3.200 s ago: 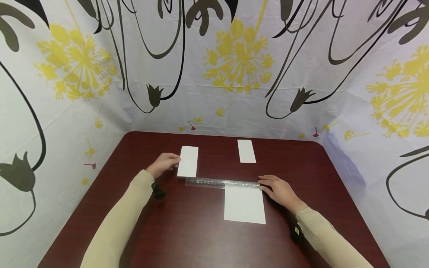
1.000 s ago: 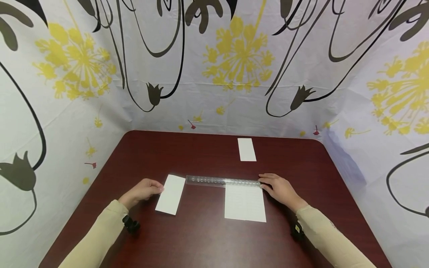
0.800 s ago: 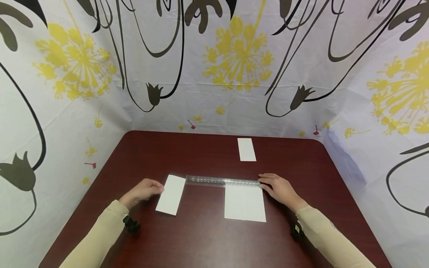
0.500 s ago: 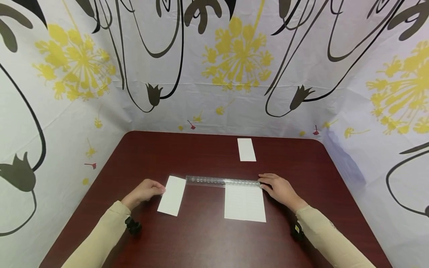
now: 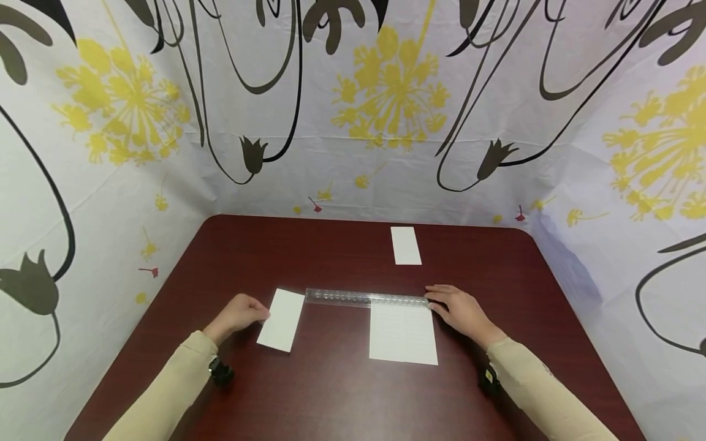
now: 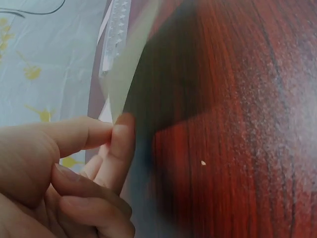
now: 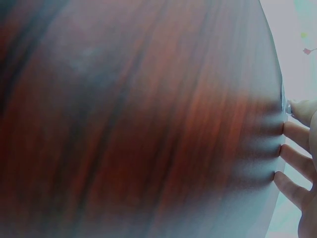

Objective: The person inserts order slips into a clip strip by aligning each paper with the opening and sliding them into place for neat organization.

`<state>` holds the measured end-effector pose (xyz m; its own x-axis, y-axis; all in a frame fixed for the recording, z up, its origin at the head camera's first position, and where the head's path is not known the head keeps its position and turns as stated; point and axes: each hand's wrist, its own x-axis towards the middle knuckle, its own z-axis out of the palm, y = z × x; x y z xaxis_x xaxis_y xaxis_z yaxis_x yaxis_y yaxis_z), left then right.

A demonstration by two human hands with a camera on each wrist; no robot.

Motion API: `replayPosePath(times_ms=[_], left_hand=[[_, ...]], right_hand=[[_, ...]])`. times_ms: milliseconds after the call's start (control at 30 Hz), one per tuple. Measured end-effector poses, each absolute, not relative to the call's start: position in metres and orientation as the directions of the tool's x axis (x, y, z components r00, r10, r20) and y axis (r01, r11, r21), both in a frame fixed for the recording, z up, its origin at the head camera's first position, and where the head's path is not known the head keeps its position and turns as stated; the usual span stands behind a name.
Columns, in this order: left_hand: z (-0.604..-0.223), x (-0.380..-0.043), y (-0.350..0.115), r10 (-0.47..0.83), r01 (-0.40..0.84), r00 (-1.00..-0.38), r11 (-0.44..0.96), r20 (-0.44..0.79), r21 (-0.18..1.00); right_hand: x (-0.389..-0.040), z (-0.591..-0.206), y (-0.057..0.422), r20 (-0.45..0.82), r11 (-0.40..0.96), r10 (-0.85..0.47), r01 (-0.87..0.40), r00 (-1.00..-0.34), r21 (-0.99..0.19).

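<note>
L hand (image 5: 237,314) pinches wht card (image 5: 282,321), R hand (image 5: 462,314) touches clr ruler (image 5: 353,297)

White card (image 5: 281,321), reddish-brown table (image 5: 325,392)

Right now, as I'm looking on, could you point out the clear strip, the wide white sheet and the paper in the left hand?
Clear strip (image 5: 364,299): head view, near its middle.
Wide white sheet (image 5: 403,334): head view, centre of its visible face.
Paper (image 5: 281,320): head view, middle of its upper face.
</note>
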<state>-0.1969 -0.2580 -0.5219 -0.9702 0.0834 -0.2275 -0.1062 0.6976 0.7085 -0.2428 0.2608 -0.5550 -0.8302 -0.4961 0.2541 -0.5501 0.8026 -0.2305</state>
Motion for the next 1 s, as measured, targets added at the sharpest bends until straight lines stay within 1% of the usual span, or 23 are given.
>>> replayPosePath(times_ms=[400,1000], left_hand=[[-0.5192,-0.1964,-0.2556,0.072,-0.121,-0.968,0.711,-0.242,0.693],[-0.5184,-0.1953,-0.2521,0.074,-0.147,-0.961,0.677,-0.266,0.721]], right_hand=[[-0.2433,-0.5555,0.2614,0.251,0.803,-0.495,-0.548,-0.832,-0.235],[-0.2420,-0.5537,0.2607,0.239,0.805,-0.495,-0.545,-0.835,-0.235]])
